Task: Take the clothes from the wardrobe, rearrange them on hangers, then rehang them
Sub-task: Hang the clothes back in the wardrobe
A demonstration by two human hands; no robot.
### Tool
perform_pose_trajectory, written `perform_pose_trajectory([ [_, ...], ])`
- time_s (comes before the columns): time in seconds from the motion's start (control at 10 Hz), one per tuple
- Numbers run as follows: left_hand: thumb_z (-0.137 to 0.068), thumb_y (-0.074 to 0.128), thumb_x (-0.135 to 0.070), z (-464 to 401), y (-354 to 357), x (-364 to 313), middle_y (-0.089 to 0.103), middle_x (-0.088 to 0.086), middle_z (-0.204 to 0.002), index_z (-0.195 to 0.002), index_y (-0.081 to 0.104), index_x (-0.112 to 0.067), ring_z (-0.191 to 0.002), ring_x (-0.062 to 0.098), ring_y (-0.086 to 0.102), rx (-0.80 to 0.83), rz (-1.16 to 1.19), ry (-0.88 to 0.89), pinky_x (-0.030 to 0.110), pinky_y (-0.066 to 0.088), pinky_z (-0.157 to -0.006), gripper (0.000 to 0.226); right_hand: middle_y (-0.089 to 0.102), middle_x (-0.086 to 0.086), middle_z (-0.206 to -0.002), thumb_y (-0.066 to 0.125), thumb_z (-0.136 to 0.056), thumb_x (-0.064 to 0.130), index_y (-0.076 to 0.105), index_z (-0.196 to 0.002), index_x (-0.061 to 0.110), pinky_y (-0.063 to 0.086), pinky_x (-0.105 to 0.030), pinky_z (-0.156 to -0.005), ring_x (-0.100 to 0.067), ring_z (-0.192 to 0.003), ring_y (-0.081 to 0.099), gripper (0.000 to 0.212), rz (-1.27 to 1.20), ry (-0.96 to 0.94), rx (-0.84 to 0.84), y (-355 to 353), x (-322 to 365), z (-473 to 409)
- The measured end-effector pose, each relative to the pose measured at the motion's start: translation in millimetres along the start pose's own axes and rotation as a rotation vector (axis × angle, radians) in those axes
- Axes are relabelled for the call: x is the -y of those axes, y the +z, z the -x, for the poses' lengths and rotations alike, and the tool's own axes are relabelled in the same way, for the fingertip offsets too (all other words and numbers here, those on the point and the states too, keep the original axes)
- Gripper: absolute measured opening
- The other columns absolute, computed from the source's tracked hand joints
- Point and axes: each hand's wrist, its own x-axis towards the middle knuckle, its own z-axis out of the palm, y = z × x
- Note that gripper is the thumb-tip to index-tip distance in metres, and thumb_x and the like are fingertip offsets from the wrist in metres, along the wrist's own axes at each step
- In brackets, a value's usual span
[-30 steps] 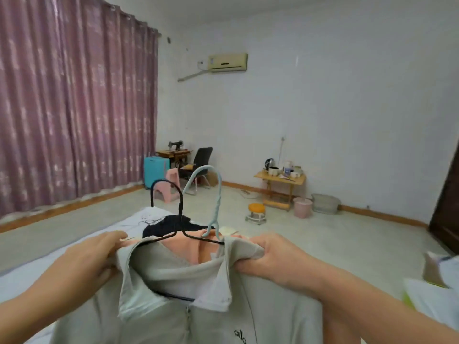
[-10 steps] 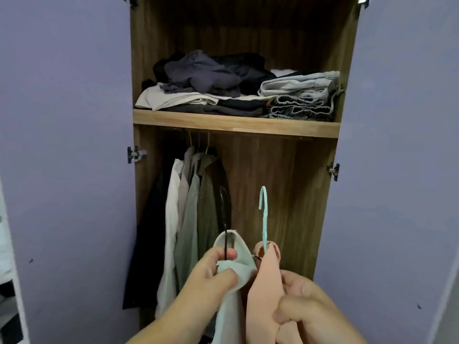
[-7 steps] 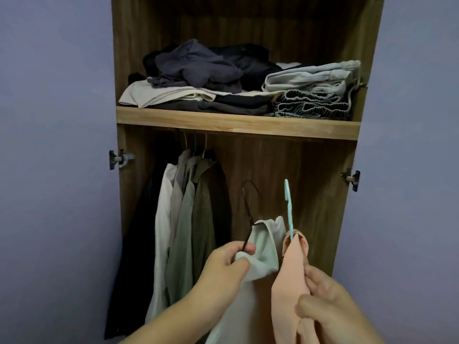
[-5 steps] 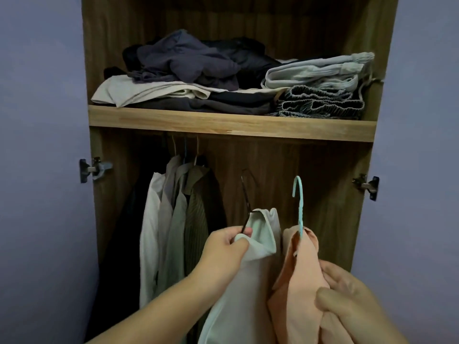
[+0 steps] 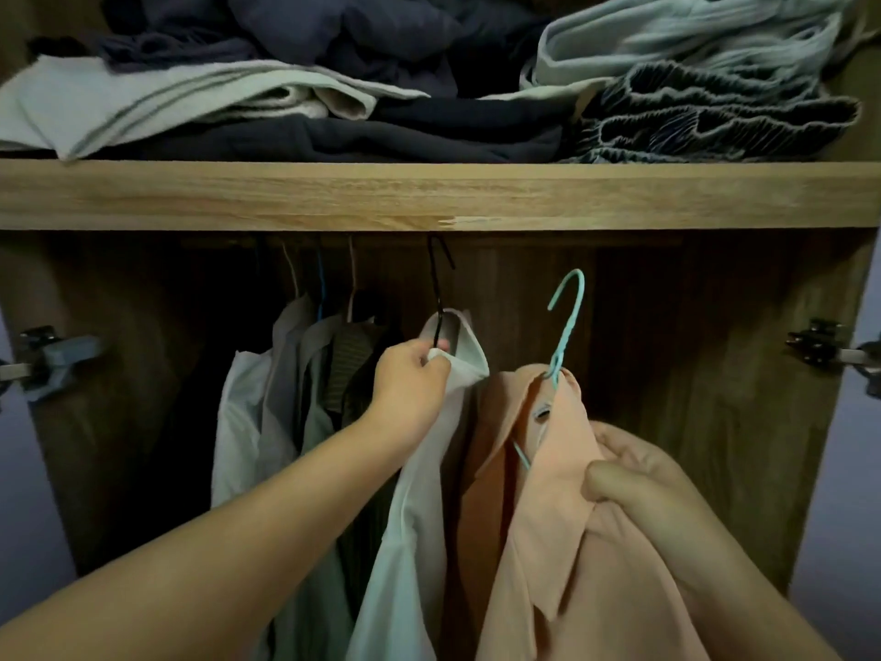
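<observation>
Under the shelf's front edge, the left hand pinches the pale grey shirt's collar, its black hanger hook reaching up into the dark where I can't see the rail. The right hand is curled around the peach shirt on its blue hanger, lower down. Hooking blind, that black hook could easily miss and drop the shirt.

Folded clothes crowd a wooden shelf at 12 o'clock | dark crumpled fabrics pile at 11 | pale grey folds sit on ruffled dark garments at 1 | metal door hinges at 9 and 3
</observation>
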Motion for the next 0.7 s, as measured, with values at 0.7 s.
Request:
perform_pose_trajectory([
  [0.7,-0.094,0.045,-0.010,-185,4,33,0.059,0.026,-0.117,-0.114,0.057,0.009,-0.112,0.040,0.054,-0.480,-0.325,-0.198,0.036,0.047,-0.082,0.030,0.054,0.014,-0.085,0.054,-0.084,-0.002,0.049,-0.133,0.015,0.047,-0.008,-0.055,-0.002,-0.074,0.053,0.051,-0.057,-0.210,0.279,85,32,-243],
])
